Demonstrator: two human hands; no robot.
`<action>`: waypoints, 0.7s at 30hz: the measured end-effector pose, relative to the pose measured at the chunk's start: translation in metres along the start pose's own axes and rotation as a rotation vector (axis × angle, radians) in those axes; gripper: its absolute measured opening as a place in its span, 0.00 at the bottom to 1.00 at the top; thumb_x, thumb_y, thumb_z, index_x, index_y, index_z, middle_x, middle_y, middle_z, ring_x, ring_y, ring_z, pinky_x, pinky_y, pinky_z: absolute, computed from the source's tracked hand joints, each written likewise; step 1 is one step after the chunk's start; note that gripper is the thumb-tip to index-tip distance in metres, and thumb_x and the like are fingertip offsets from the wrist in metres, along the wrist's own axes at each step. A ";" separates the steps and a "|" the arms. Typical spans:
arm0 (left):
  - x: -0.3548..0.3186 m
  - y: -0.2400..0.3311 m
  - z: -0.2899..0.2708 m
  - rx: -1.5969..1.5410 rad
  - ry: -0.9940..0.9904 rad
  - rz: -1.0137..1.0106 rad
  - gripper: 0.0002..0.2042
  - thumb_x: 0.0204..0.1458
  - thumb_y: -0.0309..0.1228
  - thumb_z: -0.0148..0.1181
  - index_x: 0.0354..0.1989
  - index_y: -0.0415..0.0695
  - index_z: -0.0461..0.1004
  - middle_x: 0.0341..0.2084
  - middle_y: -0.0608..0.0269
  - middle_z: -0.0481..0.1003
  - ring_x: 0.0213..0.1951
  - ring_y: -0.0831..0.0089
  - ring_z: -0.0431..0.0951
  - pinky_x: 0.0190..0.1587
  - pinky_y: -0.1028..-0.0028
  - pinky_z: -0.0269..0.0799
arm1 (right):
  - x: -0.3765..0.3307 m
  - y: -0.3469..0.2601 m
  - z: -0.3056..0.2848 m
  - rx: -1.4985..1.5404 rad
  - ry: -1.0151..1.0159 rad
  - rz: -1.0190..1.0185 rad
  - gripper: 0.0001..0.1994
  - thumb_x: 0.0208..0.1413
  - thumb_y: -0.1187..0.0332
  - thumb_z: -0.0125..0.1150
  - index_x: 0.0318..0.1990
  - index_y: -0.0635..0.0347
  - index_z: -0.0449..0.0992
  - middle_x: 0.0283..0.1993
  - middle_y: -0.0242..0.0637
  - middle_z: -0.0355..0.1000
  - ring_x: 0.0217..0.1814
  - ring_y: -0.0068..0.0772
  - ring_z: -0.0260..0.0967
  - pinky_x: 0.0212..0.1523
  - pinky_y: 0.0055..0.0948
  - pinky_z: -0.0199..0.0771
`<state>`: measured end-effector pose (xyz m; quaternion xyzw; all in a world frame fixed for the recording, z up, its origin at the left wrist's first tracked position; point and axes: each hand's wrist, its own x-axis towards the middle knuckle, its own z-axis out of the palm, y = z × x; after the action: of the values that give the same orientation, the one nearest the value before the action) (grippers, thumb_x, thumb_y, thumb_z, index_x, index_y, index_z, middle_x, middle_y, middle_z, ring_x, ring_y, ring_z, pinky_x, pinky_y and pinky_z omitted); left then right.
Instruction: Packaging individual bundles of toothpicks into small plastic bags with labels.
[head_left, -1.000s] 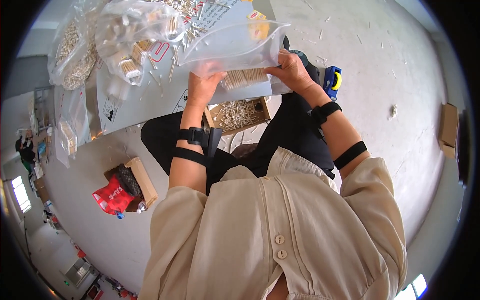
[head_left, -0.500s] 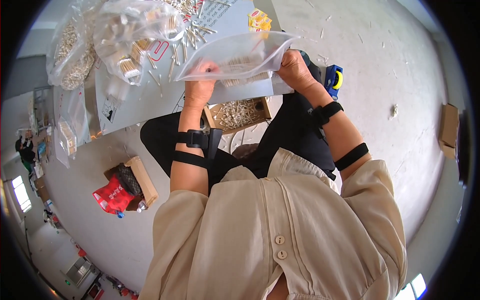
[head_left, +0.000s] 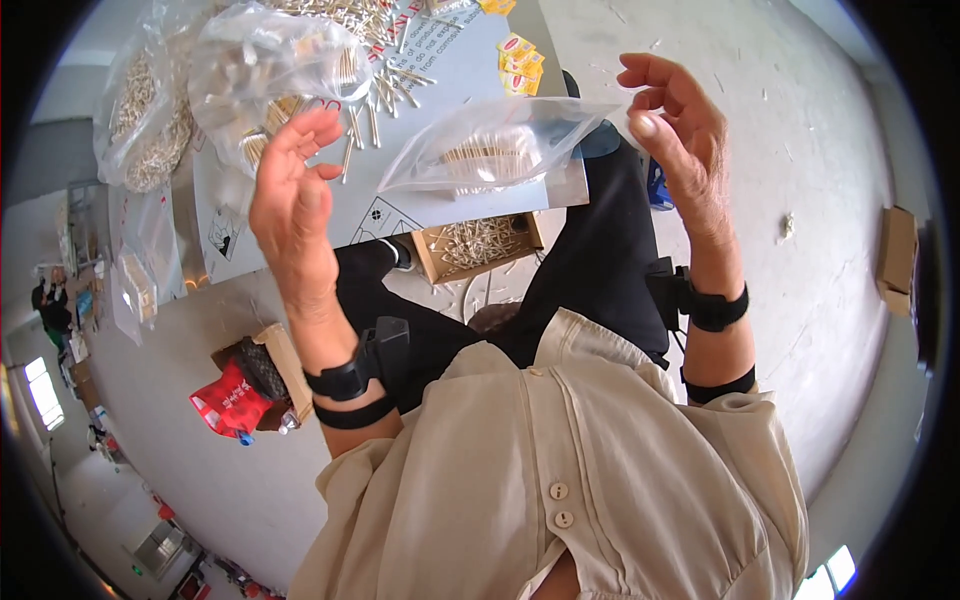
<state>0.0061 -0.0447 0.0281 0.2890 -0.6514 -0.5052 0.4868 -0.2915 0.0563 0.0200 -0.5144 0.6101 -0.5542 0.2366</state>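
Observation:
A clear plastic bag (head_left: 410, 168) lies on the grey table (head_left: 240, 240) near its front edge, its mouth gaping toward me. Inside sits a bundle of cotton swabs (head_left: 490, 158). My left hand (head_left: 300, 200) is raised to the left of the bag, fingers apart, holding nothing. To the bag's right, my right hand (head_left: 685, 140) is up beyond the table's edge, its fingers spread and curved around empty air. Neither hand touches the bag.
Loose cotton swabs (head_left: 385, 95) lie behind the bag, beside larger plastic bags of swabs (head_left: 290, 60). Small yellow packets (head_left: 520, 65) lie at the far right of the table. A cardboard box (head_left: 430, 262) of swabs stands below the front edge. A blue tape dispenser (head_left: 660, 190) is partly hidden.
Both hands have let go of the bag's rim and moved apart, left hand leftward, right hand rightward. The bag now rests slightly lower and nearer on the table.

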 end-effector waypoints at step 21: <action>0.033 0.016 0.021 0.294 0.121 -0.156 0.05 0.51 0.22 0.60 0.30 0.35 0.71 0.23 0.66 0.74 0.23 0.82 0.72 0.27 0.81 0.67 | 0.026 -0.057 0.026 -0.385 -0.024 0.008 0.04 0.44 0.82 0.57 0.28 0.68 0.71 0.24 0.39 0.68 0.22 0.27 0.64 0.26 0.23 0.66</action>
<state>-0.0234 -0.0599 0.0542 0.4368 -0.6632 -0.4225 0.4370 -0.2580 0.0299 0.0724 -0.5545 0.7040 -0.4200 0.1431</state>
